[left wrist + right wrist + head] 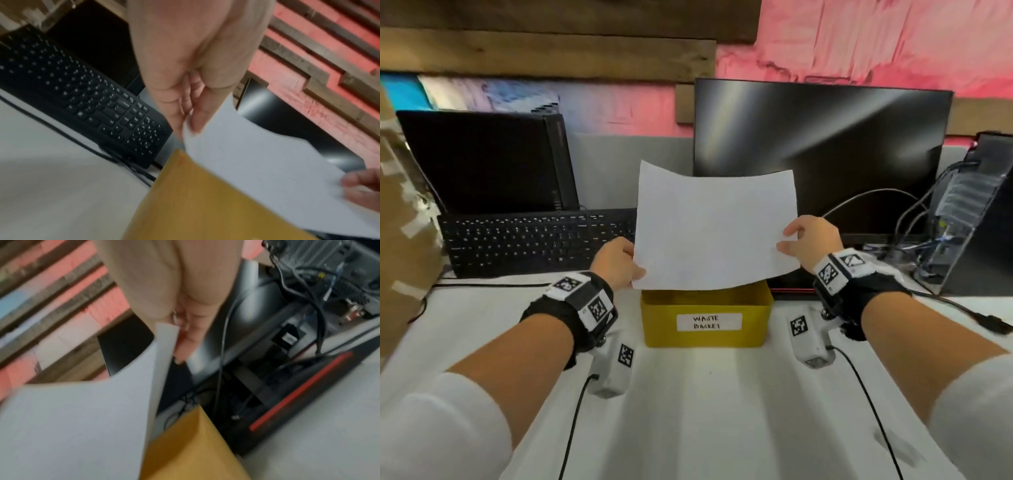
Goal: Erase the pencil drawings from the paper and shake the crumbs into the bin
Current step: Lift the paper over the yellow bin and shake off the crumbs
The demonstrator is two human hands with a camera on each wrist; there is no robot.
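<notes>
White paper [714,229] held above yellow bin [705,317].

Bright even light, wrist views motion-blurred, monitor [822,154] glare

Both forearms reach forward, bare below pushed-up white sleeves, each wrist wrapped in a black strap. The left hand [616,263] pinches the paper [714,229] at its left edge; the right hand [810,241] pinches its right edge.
</notes>
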